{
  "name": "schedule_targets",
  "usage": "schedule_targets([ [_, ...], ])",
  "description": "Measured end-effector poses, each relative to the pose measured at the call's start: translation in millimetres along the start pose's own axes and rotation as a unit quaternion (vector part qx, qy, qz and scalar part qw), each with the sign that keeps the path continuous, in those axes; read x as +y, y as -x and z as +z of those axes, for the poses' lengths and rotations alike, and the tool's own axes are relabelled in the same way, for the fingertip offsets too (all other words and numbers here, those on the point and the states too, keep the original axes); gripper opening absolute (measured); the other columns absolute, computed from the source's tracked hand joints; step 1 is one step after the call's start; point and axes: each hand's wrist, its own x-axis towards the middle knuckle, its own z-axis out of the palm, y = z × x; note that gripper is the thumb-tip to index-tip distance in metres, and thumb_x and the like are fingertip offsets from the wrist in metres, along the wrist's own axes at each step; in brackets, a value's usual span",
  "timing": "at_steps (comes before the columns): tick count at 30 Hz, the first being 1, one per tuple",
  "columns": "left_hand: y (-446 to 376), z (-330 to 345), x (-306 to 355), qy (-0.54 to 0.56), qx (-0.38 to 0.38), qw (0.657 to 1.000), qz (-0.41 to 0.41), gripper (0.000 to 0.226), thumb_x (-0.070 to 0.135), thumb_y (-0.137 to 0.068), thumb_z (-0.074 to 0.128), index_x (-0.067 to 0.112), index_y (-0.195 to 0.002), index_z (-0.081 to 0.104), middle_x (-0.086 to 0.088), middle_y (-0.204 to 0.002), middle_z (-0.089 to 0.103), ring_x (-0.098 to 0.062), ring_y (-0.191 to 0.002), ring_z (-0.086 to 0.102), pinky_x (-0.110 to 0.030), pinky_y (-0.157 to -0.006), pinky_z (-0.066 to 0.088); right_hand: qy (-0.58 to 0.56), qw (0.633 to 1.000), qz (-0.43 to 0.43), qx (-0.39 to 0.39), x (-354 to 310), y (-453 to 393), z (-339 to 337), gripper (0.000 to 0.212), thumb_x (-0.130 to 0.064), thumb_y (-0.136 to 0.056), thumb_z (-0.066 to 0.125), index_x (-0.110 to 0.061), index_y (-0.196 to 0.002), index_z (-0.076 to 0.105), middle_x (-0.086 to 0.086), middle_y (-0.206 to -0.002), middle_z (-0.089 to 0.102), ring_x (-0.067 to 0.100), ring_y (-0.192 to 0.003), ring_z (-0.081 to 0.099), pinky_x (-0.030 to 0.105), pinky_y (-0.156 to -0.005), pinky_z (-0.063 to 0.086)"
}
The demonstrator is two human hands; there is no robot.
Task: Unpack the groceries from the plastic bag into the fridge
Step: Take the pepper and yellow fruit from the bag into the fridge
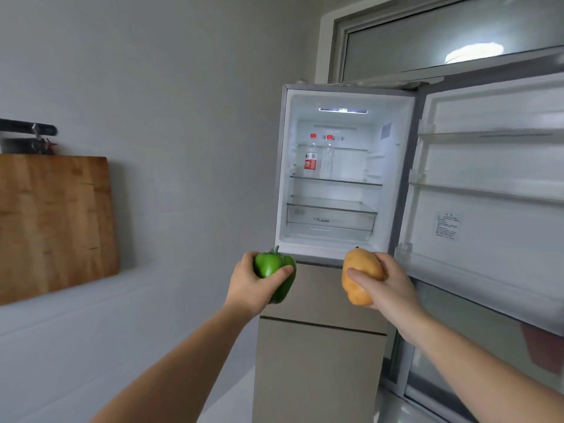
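The fridge (285, 166) stands ahead with its upper door (488, 209) swung open to the right. My left hand (250, 283) grips a green bell pepper (271, 267), held just below the lit upper compartment. My right hand (393, 285) grips a yellow-brown potato (358, 270) at the same height, in front of the compartment's lower right corner. Inside, two clear bottles with red caps (311, 160) stand on the upper glass shelf, and a transparent drawer (329, 221) sits at the bottom. The plastic bag is not in view.
A wooden cutting board (55, 221) leans against the grey wall on a white ledge at left, with dark utensils above it. The fridge's lower beige drawers (320, 346) are closed. A window (451, 35) is above the fridge. The door shelves hold nothing.
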Motion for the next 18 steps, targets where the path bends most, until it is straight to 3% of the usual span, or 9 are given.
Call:
schedule_targets([
  [4,-64,8,-28,0.005,-0.004,1.0,-0.017,0.048,0.046,-0.075,0.077,0.026,-0.11,0.051,0.005,-0.103,0.059,-0.011,-0.09,0.06,-0.027,-0.068,0.055,-0.011,1.0,0.003,0.002,15,-52,29,0.051,-0.032,-0.077,0.075,-0.033,-0.122,0.051,-0.01,-0.11,0.059,0.014,-0.101,0.061,0.047,-0.092,0.053],
  [13,-180,84,-65,-0.021,-0.043,0.999,-0.018,0.05,0.044,-0.076,0.078,0.028,-0.114,0.049,0.013,-0.098,0.056,-0.006,-0.087,0.057,-0.017,-0.06,0.048,0.001,0.999,0.026,0.033,75,-186,35,0.053,-0.044,-0.073,0.075,-0.031,-0.119,0.053,-0.01,-0.109,0.059,0.014,-0.099,0.061,0.047,-0.09,0.054],
  [18,-250,134,-67,-0.046,-0.045,0.998,-0.013,0.064,0.039,-0.076,0.078,0.025,-0.129,0.046,0.007,-0.111,0.054,-0.018,-0.098,0.058,-0.022,-0.066,0.053,-0.029,0.999,0.041,0.013,106,-274,24,0.042,-0.04,-0.076,0.074,-0.03,-0.113,0.055,-0.011,-0.105,0.06,0.015,-0.097,0.062,0.046,-0.092,0.052],
])
